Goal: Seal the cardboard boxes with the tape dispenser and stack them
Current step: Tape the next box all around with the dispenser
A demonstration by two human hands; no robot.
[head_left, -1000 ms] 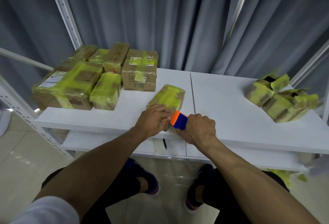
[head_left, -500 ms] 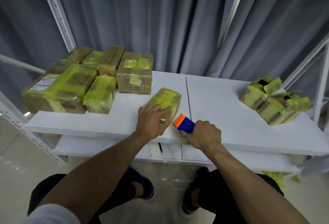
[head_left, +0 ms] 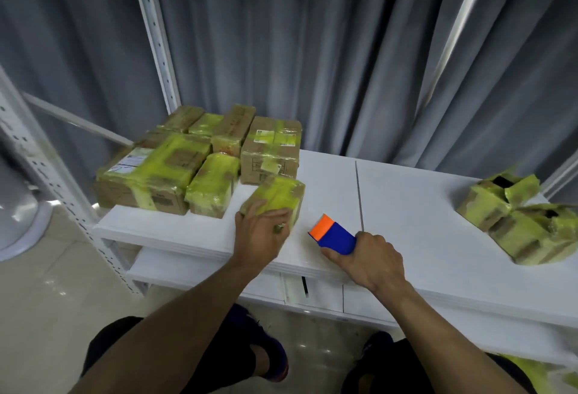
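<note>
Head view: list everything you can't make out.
- box: near end covered by the left hand, which is motion-blurred.
- dispenser: rear and any tape roll hidden inside the right hand.
- label: print too small to read.
- open boxes: insides too dark, far side cut off by the right edge.

Work surface: white tabletop, two panels joined at a seam running away just beyond the grip. Lower white shelf beneath the grip. Grey pleated curtain well beyond it. White perforated rack upright beyond and to the left. Glossy beige tiled floor below left, showing light reflections.
</note>
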